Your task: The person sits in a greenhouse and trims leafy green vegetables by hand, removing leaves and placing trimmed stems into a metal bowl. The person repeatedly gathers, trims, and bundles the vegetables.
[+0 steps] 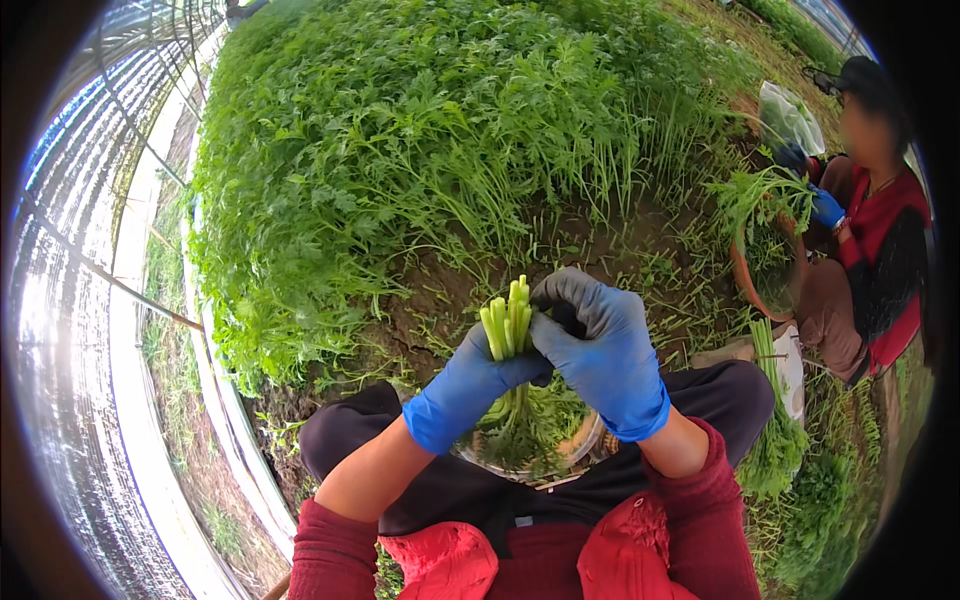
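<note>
Both my hands wear blue gloves. My left hand (480, 382) is closed around a bunch of leafy green stems (508, 319), whose pale cut ends point up, away from me, while the leaves hang below the fist. At the right side of the cut ends, my right hand (604, 341) has its fingers curled, with darkened fingertips; whether it pinches a stem is hidden. Under my hands, between my legs, sits a round container (589, 448) holding more cut greens.
Dense leafy plants (420, 135) grow ahead, edged by soil with cut stubble (420, 300). At right, a co-worker in blue gloves holds greens over an orange-brown tub (742, 277). A tied bundle of greens (776, 420) lies by my right knee. Plastic greenhouse sheeting (67, 315) rises at left.
</note>
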The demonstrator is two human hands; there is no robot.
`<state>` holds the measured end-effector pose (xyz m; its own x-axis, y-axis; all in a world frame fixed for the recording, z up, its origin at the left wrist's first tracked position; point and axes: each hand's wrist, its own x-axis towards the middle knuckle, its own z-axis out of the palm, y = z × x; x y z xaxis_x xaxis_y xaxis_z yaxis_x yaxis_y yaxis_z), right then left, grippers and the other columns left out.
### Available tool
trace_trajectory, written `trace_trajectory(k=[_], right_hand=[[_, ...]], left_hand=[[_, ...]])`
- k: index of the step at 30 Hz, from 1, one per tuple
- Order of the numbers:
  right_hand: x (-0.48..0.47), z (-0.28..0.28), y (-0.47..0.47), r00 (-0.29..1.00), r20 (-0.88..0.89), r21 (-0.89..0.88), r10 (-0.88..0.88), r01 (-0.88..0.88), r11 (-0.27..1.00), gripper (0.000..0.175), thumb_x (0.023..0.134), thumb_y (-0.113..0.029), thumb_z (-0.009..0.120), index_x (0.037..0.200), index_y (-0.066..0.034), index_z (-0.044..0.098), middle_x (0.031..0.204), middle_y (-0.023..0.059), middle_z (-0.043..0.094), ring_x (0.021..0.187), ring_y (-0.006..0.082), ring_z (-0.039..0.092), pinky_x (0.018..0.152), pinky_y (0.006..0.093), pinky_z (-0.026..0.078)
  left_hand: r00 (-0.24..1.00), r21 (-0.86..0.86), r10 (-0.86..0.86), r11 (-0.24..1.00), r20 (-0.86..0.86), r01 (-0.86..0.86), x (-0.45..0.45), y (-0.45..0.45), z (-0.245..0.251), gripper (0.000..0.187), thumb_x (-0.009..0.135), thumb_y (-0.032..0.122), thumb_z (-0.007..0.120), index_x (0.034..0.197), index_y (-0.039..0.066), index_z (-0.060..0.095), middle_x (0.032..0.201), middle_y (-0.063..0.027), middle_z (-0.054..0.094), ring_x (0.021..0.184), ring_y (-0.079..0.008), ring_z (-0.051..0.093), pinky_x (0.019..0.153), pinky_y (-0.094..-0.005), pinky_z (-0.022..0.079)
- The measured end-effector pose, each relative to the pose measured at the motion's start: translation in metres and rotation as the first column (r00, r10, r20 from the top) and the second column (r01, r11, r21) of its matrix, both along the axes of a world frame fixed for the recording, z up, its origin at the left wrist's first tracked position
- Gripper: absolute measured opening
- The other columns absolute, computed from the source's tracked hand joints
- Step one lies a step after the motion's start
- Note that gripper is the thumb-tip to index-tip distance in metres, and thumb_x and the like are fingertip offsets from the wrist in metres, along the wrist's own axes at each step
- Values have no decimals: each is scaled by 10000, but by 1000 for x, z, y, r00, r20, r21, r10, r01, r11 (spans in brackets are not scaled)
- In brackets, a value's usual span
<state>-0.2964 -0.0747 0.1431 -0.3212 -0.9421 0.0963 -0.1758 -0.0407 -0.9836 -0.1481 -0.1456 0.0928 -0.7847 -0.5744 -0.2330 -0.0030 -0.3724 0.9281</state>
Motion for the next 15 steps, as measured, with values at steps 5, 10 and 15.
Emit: trace_trajectory(k=[5, 10, 15], right_hand=[[-9, 10, -4, 865, 501, 151, -10, -76, 986, 45, 828, 22, 597, 858, -8, 610, 670, 10, 581, 546, 10, 511, 481, 177, 387], [-2, 11, -1, 978, -198, -80, 64, -81, 994, 47, 806, 27, 610, 838, 4, 583, 666, -29, 541, 638, 24, 459, 578, 215, 428], [-10, 14, 2, 980, -135, -104, 146, -161, 982, 17, 840, -5, 591, 853, 2, 599, 674, -31, 555, 629, 18, 483, 559, 212, 432]], left_hand=[[998, 66, -57, 996, -40, 60, -3, -1, 2, 281, 822, 61, 705, 1079, 55, 593, 892, -33, 649, 775, -131, 621, 701, -282, 508], [996, -13, -83, 996, 11, 83, -3, 0, 8, 245, 849, 85, 712, 1056, 56, 585, 859, -32, 649, 741, -130, 625, 649, -282, 519], [994, 50, -107, 993, -9, 107, -3, -1, 15, 231, 883, 89, 670, 1088, 35, 577, 862, -64, 667, 750, -151, 645, 671, -294, 529]])
